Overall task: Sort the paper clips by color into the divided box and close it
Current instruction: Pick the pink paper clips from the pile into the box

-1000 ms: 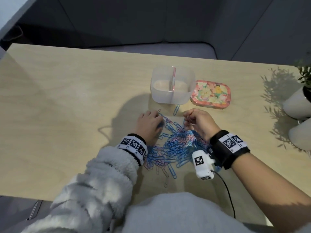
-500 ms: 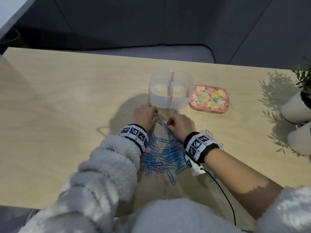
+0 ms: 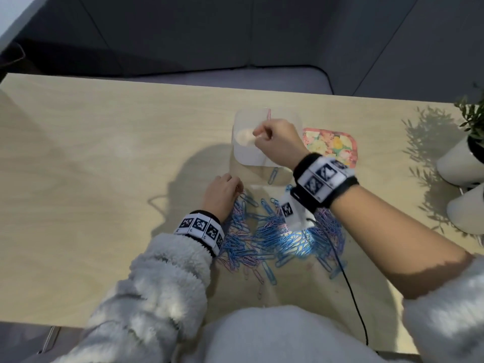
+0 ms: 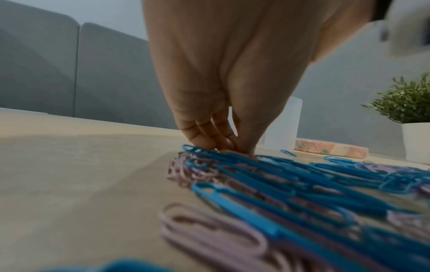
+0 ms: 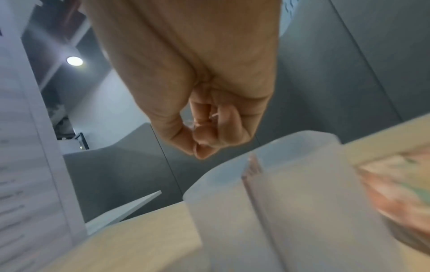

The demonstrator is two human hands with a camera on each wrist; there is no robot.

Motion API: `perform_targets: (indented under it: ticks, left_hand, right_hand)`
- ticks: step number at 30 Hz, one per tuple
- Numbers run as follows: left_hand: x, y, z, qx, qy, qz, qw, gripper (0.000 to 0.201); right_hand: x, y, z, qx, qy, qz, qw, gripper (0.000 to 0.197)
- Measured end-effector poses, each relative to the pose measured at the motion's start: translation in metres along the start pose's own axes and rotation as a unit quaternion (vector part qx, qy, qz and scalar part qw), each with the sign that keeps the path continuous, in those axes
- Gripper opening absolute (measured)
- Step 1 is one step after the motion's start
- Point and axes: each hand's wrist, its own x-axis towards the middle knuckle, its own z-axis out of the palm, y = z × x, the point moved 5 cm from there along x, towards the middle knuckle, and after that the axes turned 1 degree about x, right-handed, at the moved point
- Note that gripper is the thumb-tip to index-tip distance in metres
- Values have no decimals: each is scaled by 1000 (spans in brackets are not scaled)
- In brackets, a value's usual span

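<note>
A heap of blue and pink paper clips [image 3: 269, 237] [image 4: 279, 184] lies on the table in front of me. Beyond it stands the clear divided box [image 3: 246, 158] [image 5: 221, 211], open, with a pink divider [image 3: 269, 115] [image 5: 252, 167] down its middle. My right hand [image 3: 258, 132] [image 5: 200, 145] hovers over the box's left compartment, fingers curled, pinching a small pink paper clip. My left hand [image 3: 237, 186] [image 4: 229, 147] is at the heap's far left edge, fingertips bunched and pinching a clip there. What lies inside the box I cannot make out.
The floral lid [image 3: 332, 145] [image 4: 330, 148] lies flat just right of the box. One blue clip [image 3: 273, 175] sits alone at the box's near side. White pots with a green plant [image 3: 461, 158] stand at the table's right edge. A black cable [image 3: 351, 289] trails from my right wrist.
My right hand has lifted from the heap and moved forward over the box's left compartment. My left hand stays at the heap's far left edge.
</note>
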Motion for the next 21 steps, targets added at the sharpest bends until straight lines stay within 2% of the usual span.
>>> perform_targets:
  ticks: [3, 7, 8, 10, 12, 13, 15, 18, 21]
  left_hand:
    - [-3, -2, -2, -4, 1, -12, 1000, 16]
    - [-4, -5, -4, 17, -11, -42, 999, 16]
    - [-4, -6, -5, 23, -13, -46, 999, 16]
    - [-6, -7, -10, 18, -4, -44, 999, 14]
    - [-12, -13, -18, -48, 25, -60, 997, 10]
    - [-17, -18, -23, -95, 48, -84, 991, 11]
    - [-29, -31, -31, -187, 84, -144, 968, 17]
    - [-44, -46, -28, -290, 68, -201, 933, 23]
    - [-56, -55, -20, -423, 51, -277, 861, 23]
  right_hand:
    - [31, -17, 5, -62, -17, 6, 998, 27]
    - [41, -20, 24, -146, -85, 1, 986, 43]
    - [38, -23, 24, -166, -78, -18, 983, 46]
    - [24, -33, 20, -195, -23, -85, 977, 46]
    - [3, -36, 21, -173, 27, -125, 977, 39]
    - [-9, -32, 26, -151, 22, -120, 981, 34]
    - [-32, -16, 51, -132, -47, -95, 985, 26]
    - [-62, 11, 95, -179, -147, -69, 970, 22]
    - [-75, 24, 118, -224, -167, -55, 959, 37]
